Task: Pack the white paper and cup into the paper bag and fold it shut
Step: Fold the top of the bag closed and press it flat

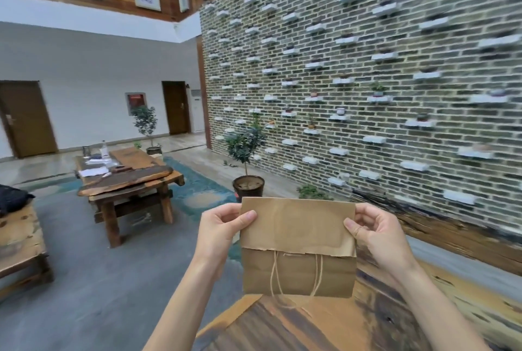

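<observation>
The bag (298, 249) stands upright near the bench's (285, 328) far edge, its top flap folded down toward the person over the twine handles (295, 274). The left hand (223, 227) pinches the fold's left corner, thumb on the front; the right hand (372, 230) pinches the right corner likewise. Neither paper nor cup shows; I judge them inside, though I cannot tell. The flap's lower edge is ragged, so hard creasing could tear it further. Letting go too soon may let the stiff fold spring open, or tip the bag off the edge.
</observation>
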Demonstrator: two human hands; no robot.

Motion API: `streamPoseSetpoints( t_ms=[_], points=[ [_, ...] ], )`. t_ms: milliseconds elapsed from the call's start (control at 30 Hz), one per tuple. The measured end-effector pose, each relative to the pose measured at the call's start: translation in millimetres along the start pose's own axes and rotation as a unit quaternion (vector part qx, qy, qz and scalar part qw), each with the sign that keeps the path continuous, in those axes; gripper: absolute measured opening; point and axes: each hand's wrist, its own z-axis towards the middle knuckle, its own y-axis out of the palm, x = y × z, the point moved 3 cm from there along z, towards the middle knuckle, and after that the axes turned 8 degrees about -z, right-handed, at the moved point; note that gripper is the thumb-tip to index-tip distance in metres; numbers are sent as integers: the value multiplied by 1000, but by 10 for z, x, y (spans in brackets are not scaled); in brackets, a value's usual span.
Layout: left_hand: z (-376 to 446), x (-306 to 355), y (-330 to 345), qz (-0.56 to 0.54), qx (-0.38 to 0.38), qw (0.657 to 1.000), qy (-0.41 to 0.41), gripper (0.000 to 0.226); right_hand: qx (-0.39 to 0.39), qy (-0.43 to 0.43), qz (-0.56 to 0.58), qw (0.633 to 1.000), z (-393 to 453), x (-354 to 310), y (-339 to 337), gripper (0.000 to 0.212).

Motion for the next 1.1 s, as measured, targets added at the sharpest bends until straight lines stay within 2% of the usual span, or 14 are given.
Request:
streamPoseSetpoints(
  t_ms=[167, 267, 400, 600, 733, 900, 1100],
  points=[
    [721, -343, 192, -19, -88, 996, -22, 8, 78, 25, -37, 996, 266, 186, -3, 20],
    [1019, -622, 349, -24, -146, 988, -36, 6, 121, 38, -113, 986, 300, 317, -73, 11],
    [1178, -1101, 557, -50, -214, 973, -65, 3, 143, 80, -190, 968, 200, 557, -213, 6],
    [1166, -1871, 867, -40, -288, 949, -125, 2, 160, 148, -250, 943, -12, 1030, -452, 13],
    [1136, -2438, 941, 9, -315, 939, -140, 15, 179, 206, -286, 919, -147, 1433, -522, 18],
    [1031, -3059, 990, 71, -346, 922, -160, 31, 184, 273, -307, 893, -264, 2015, -471, 11],
    [923, -3784, 899, 133, -361, 891, -239, 10, 167, 361, -298, 868, -439, 2786, -376, 13]
  ],
)
